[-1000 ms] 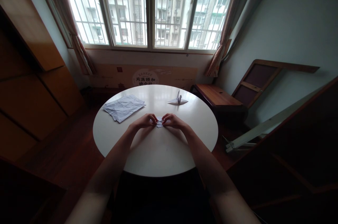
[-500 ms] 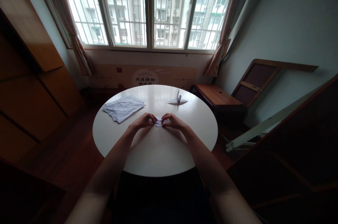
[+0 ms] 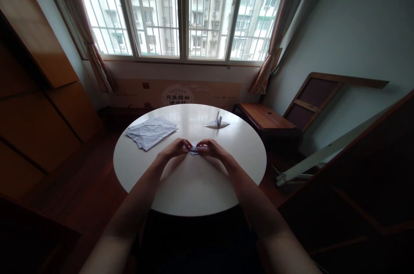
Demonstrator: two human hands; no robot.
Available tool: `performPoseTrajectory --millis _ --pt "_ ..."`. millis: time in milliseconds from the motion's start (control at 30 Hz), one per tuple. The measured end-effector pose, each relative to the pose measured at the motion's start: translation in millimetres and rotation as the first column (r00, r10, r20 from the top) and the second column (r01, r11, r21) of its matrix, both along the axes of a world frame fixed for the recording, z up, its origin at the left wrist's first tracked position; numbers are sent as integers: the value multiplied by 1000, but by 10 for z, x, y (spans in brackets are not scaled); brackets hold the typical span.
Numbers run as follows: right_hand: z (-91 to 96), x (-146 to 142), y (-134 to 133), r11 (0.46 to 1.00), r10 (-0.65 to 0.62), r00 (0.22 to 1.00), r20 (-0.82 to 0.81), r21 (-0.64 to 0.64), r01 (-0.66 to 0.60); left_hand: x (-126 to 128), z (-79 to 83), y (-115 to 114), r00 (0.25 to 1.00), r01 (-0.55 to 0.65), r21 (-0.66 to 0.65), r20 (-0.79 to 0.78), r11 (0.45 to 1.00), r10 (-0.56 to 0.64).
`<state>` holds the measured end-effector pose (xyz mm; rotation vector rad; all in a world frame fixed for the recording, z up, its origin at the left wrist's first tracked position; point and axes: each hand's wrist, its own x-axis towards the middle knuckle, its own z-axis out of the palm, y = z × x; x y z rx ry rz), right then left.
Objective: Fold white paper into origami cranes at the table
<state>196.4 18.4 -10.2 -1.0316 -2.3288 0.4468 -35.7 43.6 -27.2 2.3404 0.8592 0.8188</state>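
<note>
Between my two hands a small folded piece of paper (image 3: 194, 151), bluish-grey and white, rests low at the middle of the round white table (image 3: 194, 192). My left hand (image 3: 177, 147) pinches its left side, fingers bent and closed on it. On the opposite side my right hand (image 3: 211, 149) grips the paper with curled fingertips. The fingers cover much of the paper, so its exact shape is hidden. Beyond my right hand stands a finished-looking paper crane (image 3: 218, 122) with spread wings.
Creased grey-white paper sheets (image 3: 152, 131) lie in a stack at the table's left. A wooden bench (image 3: 267, 115) stands behind the table to the right. Barred windows (image 3: 184, 15) are ahead, a wooden cabinet (image 3: 66, 114) to the left.
My right fingers have shifted slightly left over the folded paper, and a darker crease or flap now shows across its middle. My left hand stays nearly in place.
</note>
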Motion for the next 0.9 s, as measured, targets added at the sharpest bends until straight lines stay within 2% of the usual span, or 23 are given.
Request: performPoseTrajectory --millis 167,333,433,567,900 --pt "40 -16 -34 1000 6 1000 10 19 -6 12 44 -46 999 -44 20 -30 999 45" --pt "71 -26 -46 998 -67 995 80 20 65 17 121 -100 995 -36 53 -88 998 40" --pt "69 -30 -52 995 -94 991 94 28 92 16 134 -115 992 -88 82 -87 993 95" --pt "54 -39 -63 997 -45 995 85 62 40 22 136 -131 977 -174 102 -109 980 184" --pt "92 -74 -90 993 -111 986 126 64 103 28 102 -101 983 -146 62 -106 987 152"
